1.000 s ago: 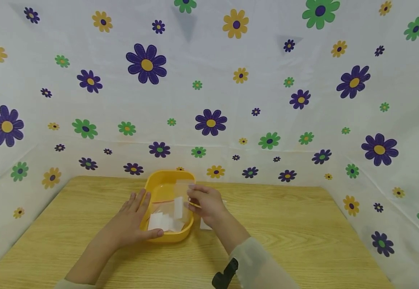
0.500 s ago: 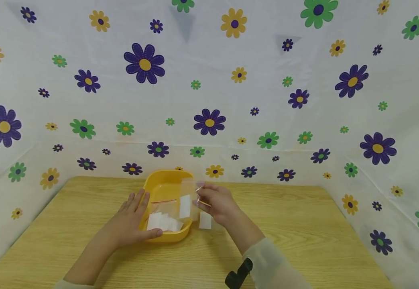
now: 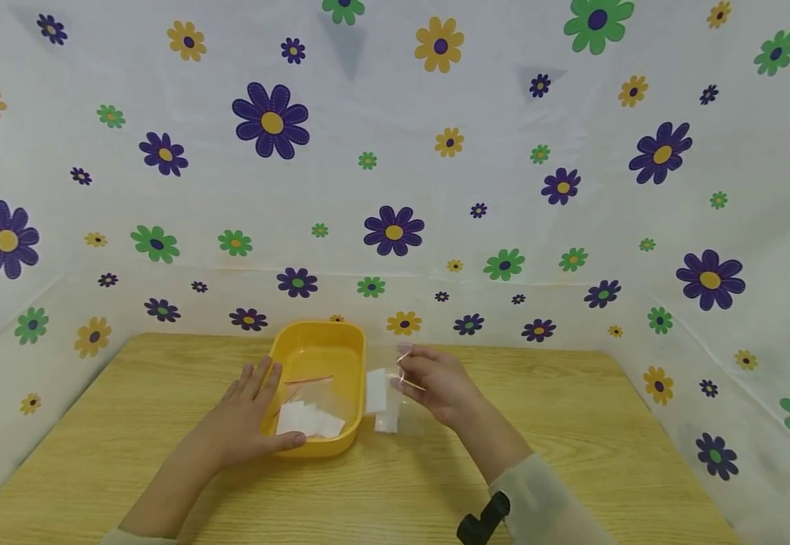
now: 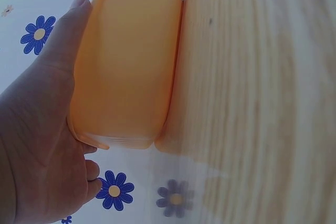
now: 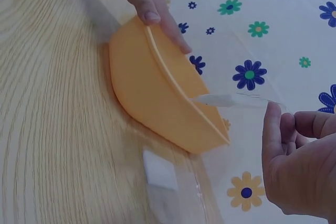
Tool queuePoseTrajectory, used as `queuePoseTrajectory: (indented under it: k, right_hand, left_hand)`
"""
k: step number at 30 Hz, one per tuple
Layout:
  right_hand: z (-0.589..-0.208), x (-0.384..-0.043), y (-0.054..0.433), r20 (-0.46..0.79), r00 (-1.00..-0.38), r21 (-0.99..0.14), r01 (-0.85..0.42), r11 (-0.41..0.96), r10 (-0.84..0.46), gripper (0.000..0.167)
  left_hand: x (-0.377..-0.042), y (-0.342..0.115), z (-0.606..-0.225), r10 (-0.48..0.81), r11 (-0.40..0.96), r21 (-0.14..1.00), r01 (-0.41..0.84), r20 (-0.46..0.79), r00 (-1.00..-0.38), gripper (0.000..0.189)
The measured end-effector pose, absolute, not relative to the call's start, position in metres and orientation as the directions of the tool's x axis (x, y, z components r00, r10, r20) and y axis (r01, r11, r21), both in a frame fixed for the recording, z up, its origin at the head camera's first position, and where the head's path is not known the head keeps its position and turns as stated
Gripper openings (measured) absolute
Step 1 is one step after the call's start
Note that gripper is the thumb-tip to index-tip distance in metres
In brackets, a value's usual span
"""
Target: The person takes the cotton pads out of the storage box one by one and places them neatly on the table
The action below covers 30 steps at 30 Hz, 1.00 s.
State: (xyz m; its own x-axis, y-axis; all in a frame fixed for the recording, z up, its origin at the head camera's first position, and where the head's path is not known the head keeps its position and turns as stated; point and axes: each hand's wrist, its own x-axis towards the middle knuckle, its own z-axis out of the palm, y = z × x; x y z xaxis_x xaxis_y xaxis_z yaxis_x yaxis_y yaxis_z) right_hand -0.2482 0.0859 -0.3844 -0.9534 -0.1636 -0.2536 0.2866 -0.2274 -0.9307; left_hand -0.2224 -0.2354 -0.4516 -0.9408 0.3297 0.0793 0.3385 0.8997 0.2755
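A yellow plastic tub (image 3: 320, 352) stands on the table and holds several clear zip bags (image 3: 303, 418) with white pieces inside. My left hand (image 3: 241, 420) rests on the tub's left rim, fingers extended and thumb (image 4: 68, 32) across the near edge. Between thumb and fingers of my right hand (image 3: 446, 386) is the edge of one clear zip bag (image 3: 376, 391) with a white piece in it, pinched just right of the tub. In the right wrist view this bag (image 5: 231, 100) appears edge-on above the tub's rim. Another clear bag with a white piece (image 5: 160, 170) lies flat beside the tub.
The wooden table (image 3: 538, 424) extends to both sides of the tub. A white sheet with printed flowers (image 3: 395, 151) hangs behind and along the sides. On the right sleeve (image 3: 552, 499) a black strap device (image 3: 483, 518) is worn.
My right hand has moved right, carrying the pinched zip bag out from over the tub to above the bag on the table. My left hand has stayed on the rim.
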Motion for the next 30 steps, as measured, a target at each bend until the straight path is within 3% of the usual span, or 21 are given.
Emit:
queuePoseTrajectory:
  k: [30]
  right_hand:
    - [-0.420, -0.248, 0.164, -0.311, -0.948, -0.923, 0.318, -0.217, -0.066, 0.042]
  left_hand:
    - [-0.223, -0.235, -0.452, 0.327, 0.904, 0.264, 0.336, 0.075, -0.942, 0.122]
